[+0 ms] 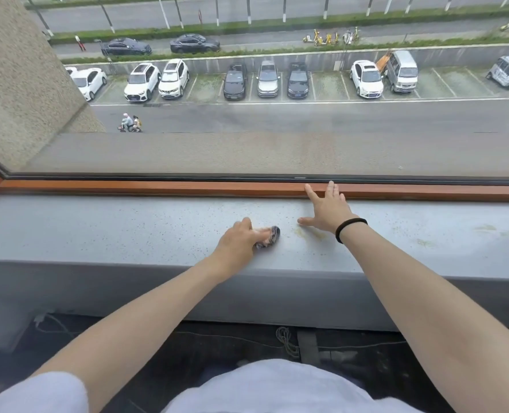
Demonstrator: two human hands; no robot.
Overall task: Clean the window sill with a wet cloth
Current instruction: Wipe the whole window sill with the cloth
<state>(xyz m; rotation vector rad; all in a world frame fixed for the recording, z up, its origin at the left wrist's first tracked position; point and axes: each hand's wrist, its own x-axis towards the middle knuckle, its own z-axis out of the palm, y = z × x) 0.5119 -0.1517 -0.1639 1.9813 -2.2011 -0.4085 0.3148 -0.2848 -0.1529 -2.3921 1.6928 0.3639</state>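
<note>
Window sill [113,228] stretches pale grey and speckled across your whole view, below the glass [277,144] and a reddish wooden frame strip [158,186] that runs along its far edge. Your two bare arms reach out over it.

Your right grip [326,210] lies open and flat on the sill, fingers spread. Its fingertips [330,187] are up on the wooden strip, and the thumb points left along the surface. Your left grip [238,239] sits just left of it, nearer the front edge. Its fingers are curled round a small bunched cloth [269,236], dark and patterned, which rests on the sill. Only the cloth's right end shows past your fingers.

A yellowish stain [310,233] lies on the sill just right of the cloth, below your right thumb. Fainter yellowish marks [485,228] sit farther right. A black band [351,229] circles your right wrist.
</note>
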